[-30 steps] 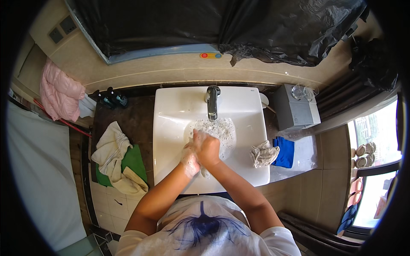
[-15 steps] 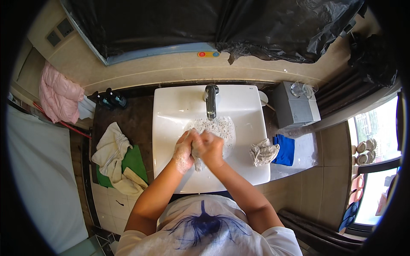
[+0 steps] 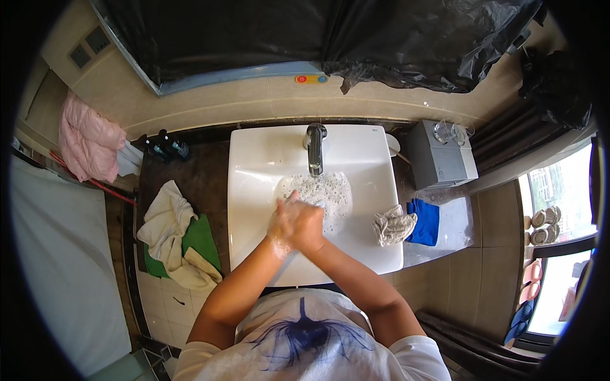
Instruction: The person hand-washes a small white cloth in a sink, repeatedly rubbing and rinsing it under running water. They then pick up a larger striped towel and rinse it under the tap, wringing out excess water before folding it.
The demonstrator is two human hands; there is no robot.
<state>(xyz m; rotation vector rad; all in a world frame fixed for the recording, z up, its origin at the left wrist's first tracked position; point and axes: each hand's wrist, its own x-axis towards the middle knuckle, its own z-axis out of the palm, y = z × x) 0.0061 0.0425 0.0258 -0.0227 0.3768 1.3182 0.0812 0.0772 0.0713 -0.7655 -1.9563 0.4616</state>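
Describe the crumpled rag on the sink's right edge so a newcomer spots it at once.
Start at the white square sink under the faucet. On its right rim, right of the soapy clasped hands, lies the rag. It is a bunched, grey-beige knit cloth, touching the flat blue cloth beside it, unlike the cream towel on green cloth left of the sink.

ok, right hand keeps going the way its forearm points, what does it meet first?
The left hand, already pressed against the right hand. Past that, probably the soapy water in the sink; depth unclear.
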